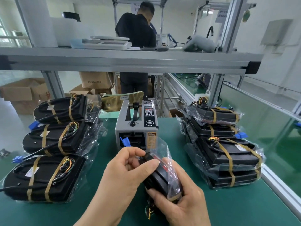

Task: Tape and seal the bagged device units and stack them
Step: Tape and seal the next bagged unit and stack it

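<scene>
I hold one black bagged device unit (160, 176) on edge at the front centre of the green mat. My left hand (128, 167) pinches the bag's top end with thumb and fingers. My right hand (179, 203) grips the unit's lower end from the right, and coloured wires stick out beneath it. The bag's loose clear flap stands up just in front of the grey tape dispenser (136, 126). Three bagged units (53, 139) lie in a row on the left. A stack of bagged units (223, 144) stands on the right.
The green mat (104, 201) ends at an aluminium rail (280, 185) on the right. An aluminium shelf (130, 61) crosses overhead with a scale and tools on it. A person in black stands beyond the bench. Cardboard boxes (24, 93) sit on the floor at back left.
</scene>
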Demonstrator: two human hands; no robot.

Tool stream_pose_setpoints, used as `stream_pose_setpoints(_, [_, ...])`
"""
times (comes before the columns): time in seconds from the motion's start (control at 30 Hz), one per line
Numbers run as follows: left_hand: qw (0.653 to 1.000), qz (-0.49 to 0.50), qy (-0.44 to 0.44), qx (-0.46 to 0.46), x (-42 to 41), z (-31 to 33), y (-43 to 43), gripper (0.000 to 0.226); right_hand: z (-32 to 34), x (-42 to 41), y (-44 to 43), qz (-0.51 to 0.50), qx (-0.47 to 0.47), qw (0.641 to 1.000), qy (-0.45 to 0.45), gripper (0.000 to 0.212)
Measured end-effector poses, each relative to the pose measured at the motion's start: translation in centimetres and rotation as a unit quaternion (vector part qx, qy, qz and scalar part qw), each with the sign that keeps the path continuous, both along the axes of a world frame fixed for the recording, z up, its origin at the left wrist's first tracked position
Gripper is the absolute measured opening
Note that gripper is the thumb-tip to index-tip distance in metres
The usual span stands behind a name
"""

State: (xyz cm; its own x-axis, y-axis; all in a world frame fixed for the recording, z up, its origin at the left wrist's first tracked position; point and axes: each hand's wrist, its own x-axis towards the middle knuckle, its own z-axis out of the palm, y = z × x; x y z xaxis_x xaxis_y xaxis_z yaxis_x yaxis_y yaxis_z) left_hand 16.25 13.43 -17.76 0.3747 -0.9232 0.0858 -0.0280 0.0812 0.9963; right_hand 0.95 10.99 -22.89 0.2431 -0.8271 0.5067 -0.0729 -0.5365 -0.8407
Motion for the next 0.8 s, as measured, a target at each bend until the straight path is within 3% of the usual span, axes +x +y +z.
stream_pose_setpoints(0.17, [1.0, -0.01, 0.005, 0.007, 0.9, 0.6, -0.7, 0.04, 0.5, -0.3, -0.1, 0.01, 0.01, 1.0, 0.0, 0.076])
stream_pose_setpoints(0.3, [0.999, 0.028, -0.005, 0.031, 1.7, -1.1, -1.3, 0.006, 0.5, -1.1, 0.3, 0.023, 0.019, 0.999, 0.021, 0.074])
stream_pose_setpoints(0.47, [0.992, 0.105, -0.064, 0.025, 1.8, -4.5, 0.5, 0.013, 1.1, -2.3, 0.4, 0.056, 0.093, 0.993, -0.036, 0.07])
stream_pose_setpoints(0.53, [0.991, 0.088, -0.101, 0.026, 2.2, -5.0, 0.9, 0.045, 1.4, -2.9, 0.2, 0.068, 0.125, 0.987, -0.079, 0.069])
stream_pose_setpoints(0.6, [0.984, 0.0, -0.171, 0.041, 2.7, -5.0, 0.9, 0.084, 1.5, -3.2, 0.1, 0.09, 0.14, 0.981, -0.096, 0.066])
stream_pose_setpoints(0.67, [0.976, -0.108, -0.181, 0.048, 3.2, -3.8, 0.7, 0.106, 1.5, -2.9, 0.0, 0.136, 0.148, 0.972, -0.121, 0.067])
stream_pose_setpoints(0.7, [0.975, -0.152, -0.157, 0.043, 3.6, -3.2, 0.6, 0.109, 1.3, -2.8, 0.0, 0.157, 0.152, 0.967, -0.133, 0.069])
stream_pose_setpoints(0.8, [0.97, -0.191, -0.144, 0.033, 3.9, -1.5, 0.8, 0.083, 0.5, -3.5, -0.4, 0.221, 0.196, 0.944, -0.145, 0.074])
